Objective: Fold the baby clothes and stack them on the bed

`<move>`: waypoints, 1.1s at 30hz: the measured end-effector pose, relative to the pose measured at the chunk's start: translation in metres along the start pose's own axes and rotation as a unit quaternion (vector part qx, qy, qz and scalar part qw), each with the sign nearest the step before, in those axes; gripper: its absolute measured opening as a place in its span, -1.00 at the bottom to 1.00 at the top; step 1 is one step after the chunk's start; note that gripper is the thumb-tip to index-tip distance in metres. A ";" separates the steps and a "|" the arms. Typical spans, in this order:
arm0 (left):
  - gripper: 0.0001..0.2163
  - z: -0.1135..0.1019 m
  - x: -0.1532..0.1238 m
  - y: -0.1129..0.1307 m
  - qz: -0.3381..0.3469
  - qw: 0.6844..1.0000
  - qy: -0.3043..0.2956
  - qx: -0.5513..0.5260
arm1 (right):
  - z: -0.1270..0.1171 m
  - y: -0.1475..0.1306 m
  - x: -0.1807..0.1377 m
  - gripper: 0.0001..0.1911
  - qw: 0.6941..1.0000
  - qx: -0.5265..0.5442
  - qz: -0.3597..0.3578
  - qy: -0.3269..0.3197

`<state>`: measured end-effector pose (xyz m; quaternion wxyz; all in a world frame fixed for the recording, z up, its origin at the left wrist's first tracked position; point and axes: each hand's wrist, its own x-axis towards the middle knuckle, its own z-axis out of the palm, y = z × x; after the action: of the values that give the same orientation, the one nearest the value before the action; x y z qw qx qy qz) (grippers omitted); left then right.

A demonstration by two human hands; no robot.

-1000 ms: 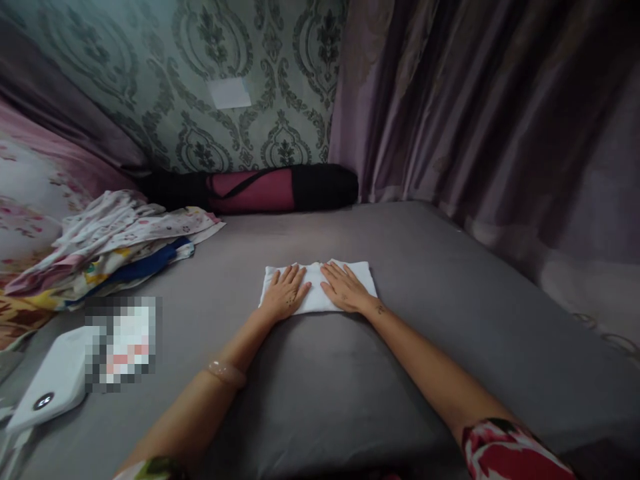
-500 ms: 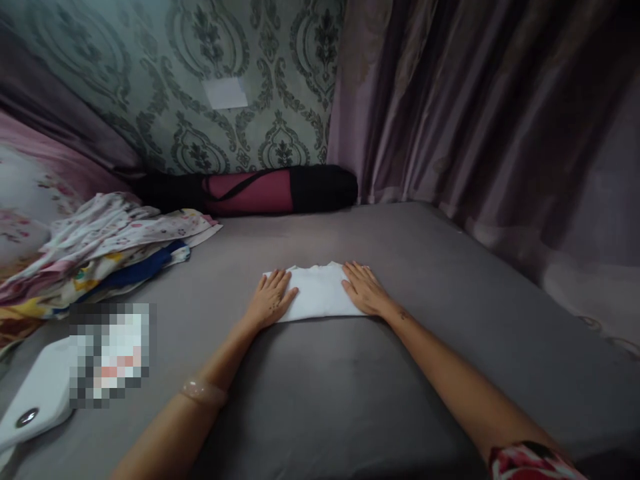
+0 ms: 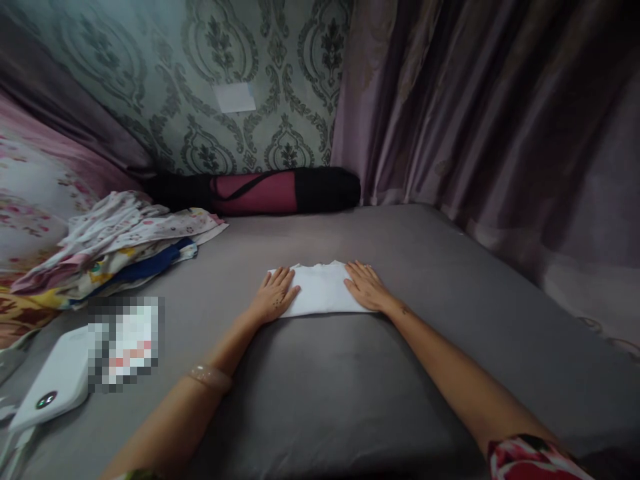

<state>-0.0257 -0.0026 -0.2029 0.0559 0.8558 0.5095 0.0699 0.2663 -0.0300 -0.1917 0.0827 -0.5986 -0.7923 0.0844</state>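
Cloth (image 3: pixel 323 291) under hands (image 3: pixel 274 297) (image 3: pixel 367 288), display (image 3: pixel 47 400) unreadable

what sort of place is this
Probably a bedroom: a broad surface under a gray sheet, like a bed, with a heap of patterned fabrics on it, purplish curtains along one side and damask-style wallpaper behind.

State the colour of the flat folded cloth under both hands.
The cloth is white; the head view shows it best.

Head-worn view, facing forward and down
Close above the grey sheet (image 3: pixel 320 373), it reaches the patterned wall (image 3: pixel 275 40).
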 end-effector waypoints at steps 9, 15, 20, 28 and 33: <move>-0.46 -0.013 -0.003 0.009 -0.005 1.000 0.021 -0.003 | -0.008 -0.001 0.005 -0.35 0.999 0.018 0.015 -0.025; -0.49 -0.012 -0.010 0.013 -0.015 0.999 0.023 0.018 | -0.015 -0.051 0.013 -0.36 0.999 0.017 -0.032 0.023; -0.48 -0.005 -0.010 0.012 -0.034 0.999 0.027 -0.018 | 0.001 -0.101 0.025 -0.36 0.996 0.029 -0.078 0.036; -0.54 0.010 -0.007 -0.005 -0.032 0.983 0.111 -0.144 | 0.019 -0.105 0.031 -0.39 0.997 0.024 -0.029 0.061; -0.58 0.010 -0.007 -0.007 -0.052 0.948 0.182 -0.255 | 0.011 -0.111 0.034 -0.40 0.999 0.023 -0.019 0.023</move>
<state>-0.0327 -0.0055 -0.2146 0.1817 0.7582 0.5198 0.3491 0.1510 -0.0280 -0.1751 0.1160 -0.5829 -0.7994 0.0877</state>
